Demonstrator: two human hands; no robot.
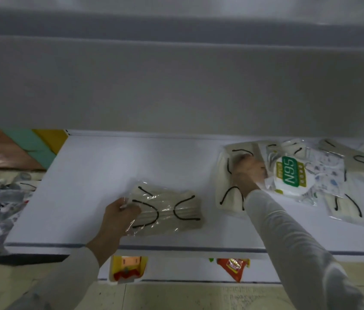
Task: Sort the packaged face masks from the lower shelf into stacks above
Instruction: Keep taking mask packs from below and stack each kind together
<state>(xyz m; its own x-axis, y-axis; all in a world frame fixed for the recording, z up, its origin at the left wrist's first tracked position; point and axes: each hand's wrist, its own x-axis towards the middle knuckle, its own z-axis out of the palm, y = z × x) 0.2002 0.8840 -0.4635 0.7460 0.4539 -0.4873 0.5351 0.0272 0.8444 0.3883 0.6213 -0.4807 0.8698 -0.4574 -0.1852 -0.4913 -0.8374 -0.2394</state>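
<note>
- Our left grip (pixel 120 217) pinches the left edge of a clear packet of beige masks (pixel 167 209), which stretches to the right of it on the white shelf (pixel 87 171).
- Our right grip (pixel 247 173) rests on a cream mask packet (pixel 225 195); we cannot tell whether its fingers close on anything.
- An N95 packet (pixel 290 175) lies just right of that grip.

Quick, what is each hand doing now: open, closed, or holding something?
Left hand: grips the beige mask pack.
Right hand: on the cream mask pack; grip cannot be told.
</note>
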